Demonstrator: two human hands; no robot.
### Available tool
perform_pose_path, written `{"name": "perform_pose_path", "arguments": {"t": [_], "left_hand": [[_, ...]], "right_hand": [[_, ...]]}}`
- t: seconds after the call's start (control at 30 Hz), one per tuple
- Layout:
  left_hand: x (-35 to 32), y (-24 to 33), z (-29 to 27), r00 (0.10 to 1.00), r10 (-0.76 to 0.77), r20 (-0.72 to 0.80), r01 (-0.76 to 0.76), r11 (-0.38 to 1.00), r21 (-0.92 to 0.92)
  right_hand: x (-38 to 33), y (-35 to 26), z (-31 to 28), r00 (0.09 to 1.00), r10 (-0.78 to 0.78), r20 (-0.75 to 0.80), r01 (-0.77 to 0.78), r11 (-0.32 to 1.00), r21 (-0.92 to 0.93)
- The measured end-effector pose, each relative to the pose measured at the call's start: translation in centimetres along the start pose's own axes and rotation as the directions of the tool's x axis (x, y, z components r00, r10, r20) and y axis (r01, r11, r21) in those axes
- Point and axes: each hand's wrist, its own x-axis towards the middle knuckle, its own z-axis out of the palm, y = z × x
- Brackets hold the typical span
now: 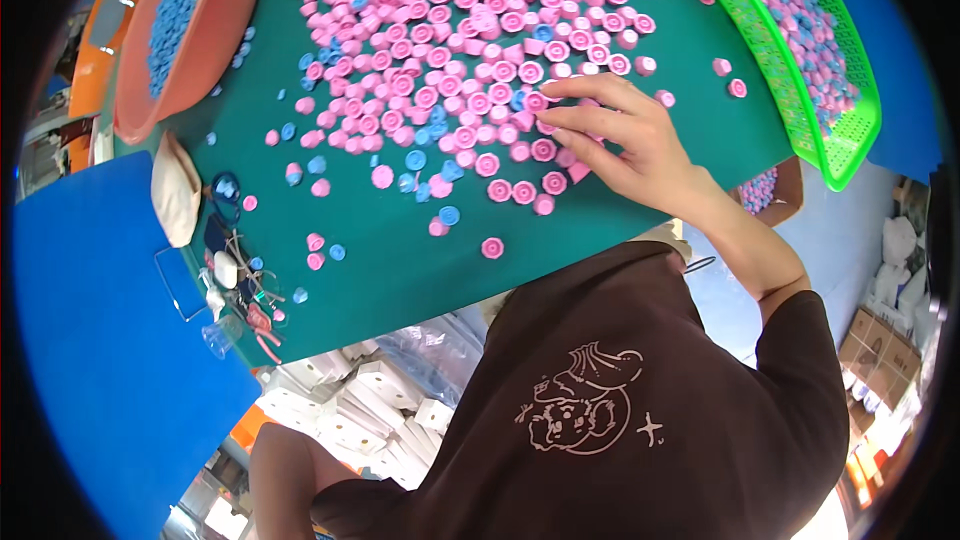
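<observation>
My right hand (625,130) reaches over the near right side of a wide heap of small pink plastic caps (425,95). Its fingers are stretched out and slightly apart, with the tips at a few caps; no cap shows clearly gripped between them. Several small blue round pieces (416,160) lie mixed in along the heap's left and near edges. A single pink cap (492,248) sits apart, closer to the table's front edge. Of my left arm (285,470), only a bent part shows at the lower left; the hand is out of sight.
A reddish tub (185,90) of blue pieces stands at the far left of the green table (410,275). At the right is a green basket (850,135) holding pink and blue pieces. Pliers (262,325) and a clear cup (221,337) are near the left corner; white boxes (380,385) lie below.
</observation>
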Motion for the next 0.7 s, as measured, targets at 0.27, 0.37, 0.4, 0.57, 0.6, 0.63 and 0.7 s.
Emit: {"name": "perform_pose_path", "arguments": {"t": [0.27,0.37,0.4,0.57,0.6,0.63,0.7], "left_hand": [[-1.0,-0.8,-1.7,0.992,0.127,0.019,-0.128,0.969,0.212],[-1.3,-0.9,-1.8,0.965,0.225,-0.136,-0.176,0.937,0.300],[-1.1,-1.1,-1.3,0.968,0.200,-0.148,-0.159,0.954,0.253],[0.0,-1.7,1.1,0.900,0.269,-0.344,-0.224,0.961,0.164],[-0.1,-1.6,0.9,0.948,0.218,-0.232,-0.174,0.965,0.194],[-0.3,-1.4,0.6,0.980,0.158,-0.118,-0.127,0.965,0.230],[-0.5,-0.8,-1.9,0.993,0.118,-0.020,-0.109,0.961,0.254]], "right_hand": [[0.5,-0.8,0.7,0.997,-0.020,0.078,0.020,1.000,0.012],[0.9,-1.0,1.2,0.996,-0.057,0.073,0.059,0.998,-0.016],[1.1,-1.1,1.6,0.993,-0.097,0.064,0.101,0.993,-0.057],[3.2,-2.0,5.7,0.969,-0.167,0.180,0.189,0.976,-0.112],[3.6,-2.1,6.2,0.960,-0.157,0.230,0.199,0.965,-0.171],[4.0,-2.1,6.7,0.949,-0.145,0.280,0.213,0.950,-0.229],[4.7,-1.5,7.6,0.937,-0.196,0.290,0.272,0.929,-0.251]]}}
